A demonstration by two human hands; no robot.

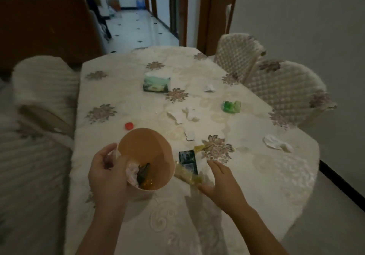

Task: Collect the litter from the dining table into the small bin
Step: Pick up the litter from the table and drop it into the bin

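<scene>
A small tan bin (146, 148) is tilted toward me above the table's near left part, with crumpled tissue and dark wrappers inside. My left hand (106, 173) grips its near left rim. My right hand (221, 181) hovers open, fingers spread, over a yellowish plastic wrapper (187, 175) and a dark blue-green packet (187, 160). Farther out on the floral tablecloth (246, 175) lie a red bottle cap (129, 125), white tissue scraps (184, 114), a green wrapper (231, 106) and a crumpled tissue (276, 143).
A green tissue pack (156, 82) stands mid-table, with a small white paper ball (209, 88) to its right. Covered chairs stand on the right (286, 90) and the left (43, 88). A doorway to a tiled hallway (138, 27) lies beyond the table's far end.
</scene>
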